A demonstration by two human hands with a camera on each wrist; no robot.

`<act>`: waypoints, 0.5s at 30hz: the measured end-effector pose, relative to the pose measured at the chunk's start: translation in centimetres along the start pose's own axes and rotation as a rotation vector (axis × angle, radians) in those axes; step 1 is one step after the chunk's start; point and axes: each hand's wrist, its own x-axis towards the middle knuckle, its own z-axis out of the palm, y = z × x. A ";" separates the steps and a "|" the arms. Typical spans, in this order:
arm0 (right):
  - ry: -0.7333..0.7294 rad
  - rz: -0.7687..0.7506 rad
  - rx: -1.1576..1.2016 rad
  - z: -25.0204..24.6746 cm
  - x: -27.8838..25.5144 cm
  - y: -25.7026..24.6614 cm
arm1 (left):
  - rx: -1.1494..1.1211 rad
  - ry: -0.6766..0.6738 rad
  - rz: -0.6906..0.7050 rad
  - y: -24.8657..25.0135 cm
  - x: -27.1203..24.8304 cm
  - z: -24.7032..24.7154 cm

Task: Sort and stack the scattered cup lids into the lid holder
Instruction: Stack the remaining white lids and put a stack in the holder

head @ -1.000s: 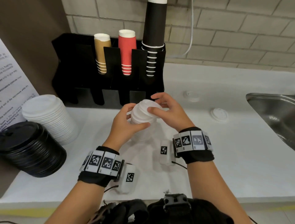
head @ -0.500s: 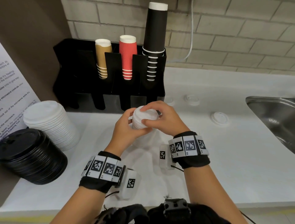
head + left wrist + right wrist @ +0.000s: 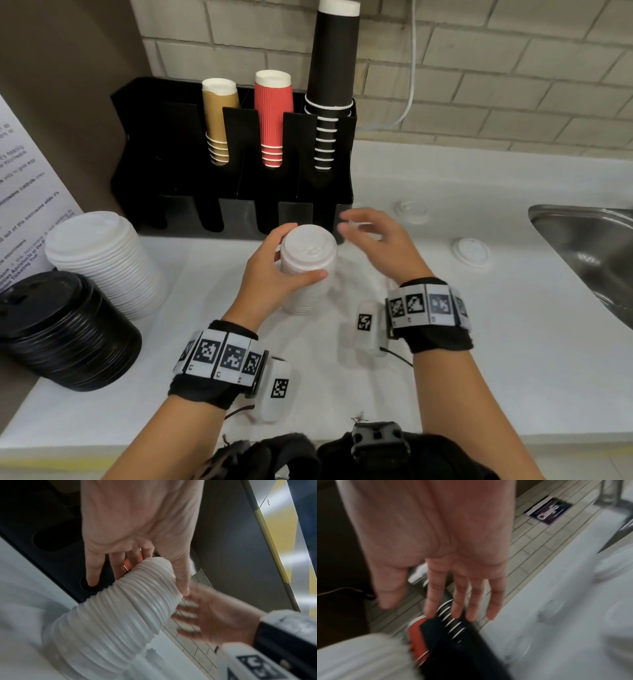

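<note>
Left hand (image 3: 274,270) gripping white lid stack (image 3: 306,270) on desk (image 3: 479,342), right hand (image 3: 376,246) spread beside it, holding nothing

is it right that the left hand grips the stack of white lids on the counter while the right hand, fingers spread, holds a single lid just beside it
Not quite. The left hand does grip the stack of white lids on the counter, but the right hand, fingers spread beside it, holds nothing. The right wrist view shows its palm and fingers bare.
</note>
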 end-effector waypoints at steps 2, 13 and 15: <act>0.049 0.174 -0.159 -2.3 0.4 1.5 | 0.004 -0.007 -0.010 0.0 0.1 -0.1; -0.260 0.631 -0.637 -5.6 -0.3 6.6 | 0.006 -0.018 -0.024 0.2 0.0 -0.2; -0.274 0.616 -0.668 -5.4 -0.4 6.6 | 0.010 -0.020 -0.018 0.1 -0.1 -0.2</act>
